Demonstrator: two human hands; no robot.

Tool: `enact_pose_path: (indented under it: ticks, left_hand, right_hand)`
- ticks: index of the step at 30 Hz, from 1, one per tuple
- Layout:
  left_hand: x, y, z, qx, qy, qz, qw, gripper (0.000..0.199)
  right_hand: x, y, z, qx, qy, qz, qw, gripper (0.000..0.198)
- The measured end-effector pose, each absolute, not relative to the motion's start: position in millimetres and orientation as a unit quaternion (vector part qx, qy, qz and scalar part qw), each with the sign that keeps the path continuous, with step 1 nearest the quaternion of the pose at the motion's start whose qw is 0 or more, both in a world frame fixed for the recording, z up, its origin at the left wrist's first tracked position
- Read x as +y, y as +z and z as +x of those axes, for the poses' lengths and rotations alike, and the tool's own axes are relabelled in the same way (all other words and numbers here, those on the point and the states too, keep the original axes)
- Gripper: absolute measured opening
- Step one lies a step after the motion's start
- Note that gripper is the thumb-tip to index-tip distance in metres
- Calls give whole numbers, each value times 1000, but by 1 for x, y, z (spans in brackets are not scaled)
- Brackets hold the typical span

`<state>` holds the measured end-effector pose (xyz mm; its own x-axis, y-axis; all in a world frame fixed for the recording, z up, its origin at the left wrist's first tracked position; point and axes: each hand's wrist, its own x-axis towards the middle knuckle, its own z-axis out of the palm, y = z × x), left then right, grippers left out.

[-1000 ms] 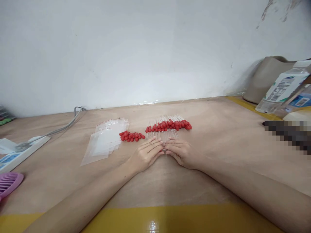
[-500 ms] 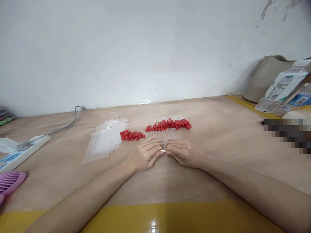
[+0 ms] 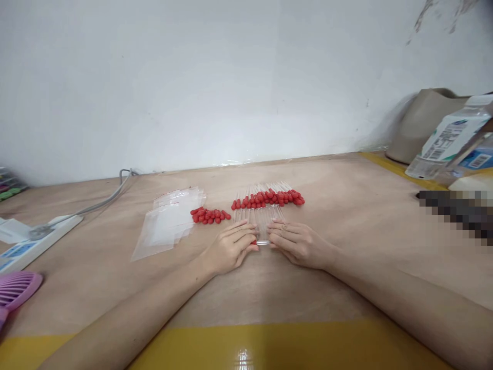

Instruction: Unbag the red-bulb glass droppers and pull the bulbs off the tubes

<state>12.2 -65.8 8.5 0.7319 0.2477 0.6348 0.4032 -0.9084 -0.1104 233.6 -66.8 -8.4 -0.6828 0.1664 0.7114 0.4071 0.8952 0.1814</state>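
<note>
red-bulbed dropper (image 3: 264, 242): level between left hand (image 3: 231, 247) and right hand (image 3: 299, 243), both closed on its ends. dropper row (image 3: 265, 199): just beyond. red bulbs (image 3: 210, 216), zip bags (image 3: 164, 226), power strip (image 3: 23, 252): leftward. labelled bottle (image 3: 449, 136): far right.

A plain, pale wall (image 3: 215, 87) rises behind a wide tan tabletop (image 3: 346, 205), its surface marked high on the right by brownish scuffs (image 3: 421, 20) and dotted elsewhere with small specks. Glossy yellow tape (image 3: 200, 347) runs along the table's near edge, and a second yellow strip (image 3: 379, 160) angles across the far right corner. Clear, shiny film (image 3: 234, 163) glints where tabletop meets wall. A white power strip (image 3: 46, 242) sits at left, its gray cord (image 3: 100, 205) trailing back to the wall; a gray-beige container (image 3: 416, 123) and a labeled plastic bottle (image 3: 449, 139) stand at right. Soft, even light brightens the lower wall, with a small glare on the near tape
</note>
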Motion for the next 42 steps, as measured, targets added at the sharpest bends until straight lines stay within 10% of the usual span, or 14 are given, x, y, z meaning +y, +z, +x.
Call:
enact_pose_path:
  ticks: [27,42]
  left_hand:
    - [-20,75,-67,-608,-308,-731,14,32]
    - [1,80,-89,-676,-204,-701,-104,29]
  right_hand:
    - [-48,6,208,-836,-23,-380,396,24]
    - [-36,14,166,-857,-58,-451,242,22]
